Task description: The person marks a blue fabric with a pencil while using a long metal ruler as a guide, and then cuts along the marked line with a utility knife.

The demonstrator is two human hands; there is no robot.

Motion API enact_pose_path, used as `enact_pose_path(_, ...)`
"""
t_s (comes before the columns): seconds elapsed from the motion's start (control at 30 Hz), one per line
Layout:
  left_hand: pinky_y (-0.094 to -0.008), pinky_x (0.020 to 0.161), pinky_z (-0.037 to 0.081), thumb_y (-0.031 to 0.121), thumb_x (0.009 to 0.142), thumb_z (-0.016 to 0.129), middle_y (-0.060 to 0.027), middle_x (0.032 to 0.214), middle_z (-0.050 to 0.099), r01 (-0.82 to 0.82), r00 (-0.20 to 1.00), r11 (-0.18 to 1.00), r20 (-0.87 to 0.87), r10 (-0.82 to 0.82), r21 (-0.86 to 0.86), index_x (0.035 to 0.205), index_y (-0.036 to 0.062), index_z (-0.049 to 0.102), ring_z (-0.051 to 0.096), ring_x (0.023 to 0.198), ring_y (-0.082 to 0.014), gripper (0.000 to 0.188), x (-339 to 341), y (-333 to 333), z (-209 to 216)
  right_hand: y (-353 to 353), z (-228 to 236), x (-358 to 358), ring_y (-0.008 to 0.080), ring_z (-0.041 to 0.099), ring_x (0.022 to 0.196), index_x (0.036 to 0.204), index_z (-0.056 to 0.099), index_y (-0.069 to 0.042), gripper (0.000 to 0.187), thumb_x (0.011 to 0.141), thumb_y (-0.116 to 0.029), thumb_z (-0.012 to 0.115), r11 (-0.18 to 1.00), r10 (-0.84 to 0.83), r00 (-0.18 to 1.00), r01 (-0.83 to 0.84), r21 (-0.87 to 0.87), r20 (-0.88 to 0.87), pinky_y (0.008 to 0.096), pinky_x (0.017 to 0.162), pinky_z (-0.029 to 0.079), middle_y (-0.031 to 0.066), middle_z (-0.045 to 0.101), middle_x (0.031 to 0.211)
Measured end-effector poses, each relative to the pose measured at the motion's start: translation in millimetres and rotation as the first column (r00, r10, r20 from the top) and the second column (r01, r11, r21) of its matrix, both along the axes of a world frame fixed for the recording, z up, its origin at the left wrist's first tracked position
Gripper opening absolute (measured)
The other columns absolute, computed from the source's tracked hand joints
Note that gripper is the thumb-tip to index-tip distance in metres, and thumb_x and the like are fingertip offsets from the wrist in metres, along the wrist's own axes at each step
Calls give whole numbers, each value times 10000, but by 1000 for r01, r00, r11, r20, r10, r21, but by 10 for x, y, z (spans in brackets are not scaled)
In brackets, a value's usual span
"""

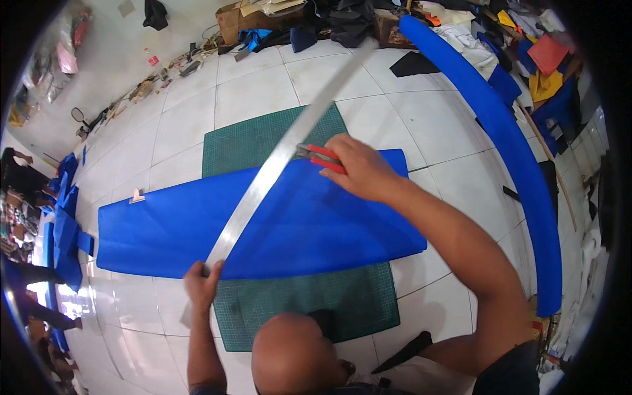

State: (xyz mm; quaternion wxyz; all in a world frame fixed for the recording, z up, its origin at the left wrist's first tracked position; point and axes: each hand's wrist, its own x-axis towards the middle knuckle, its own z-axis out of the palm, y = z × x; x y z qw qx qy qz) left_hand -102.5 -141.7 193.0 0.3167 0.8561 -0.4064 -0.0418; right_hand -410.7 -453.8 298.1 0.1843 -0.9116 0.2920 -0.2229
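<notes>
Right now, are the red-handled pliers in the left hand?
No, the right hand holds the red-handled pliers, while the left hand grips the long metal strip.

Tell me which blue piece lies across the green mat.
The wide piece in the middle, clip at its edge; the long strip at right and the pile at left lie off the mat.

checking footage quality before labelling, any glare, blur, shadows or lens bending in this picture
Head view: fisheye bends straight edges toward the dark rim, likely bowing the long blue strip; head view: bright glare on the floor tiles at lower left; head view: the far end of the metal ruler looks blurred; head view: soft shadows on the blue cloth.
</notes>
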Motion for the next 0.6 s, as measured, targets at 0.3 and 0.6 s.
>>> enact_pose_path(0.3, -439, 563, 478, 718, 704, 706, -126, 637, 635, 405, 876, 794, 56, -478, 453, 719, 80, 699, 639, 620, -340, 639, 181, -409, 311, 196, -258, -678, 402, 345, 1407, 1195, 541, -1, 782, 658, -481, 847, 980, 173, 911, -197, -27, -374, 548, 1176, 219, 203, 420, 1483)
enact_pose_path(0.6, -449, 773, 465, 535, 773, 753, -102, 803, 650, 674, 716, 738, 208, -666, 42, 863, 117, 693, 627, 821, -340, 432, -308, -996, -101, 599, -1121, -1544, 392, 567, 786, 975, 522, -20, 588, 670, -375, 877, 926, -179, 919, 277, 255, -350, 480, 707, 443, 185, 583, 848)
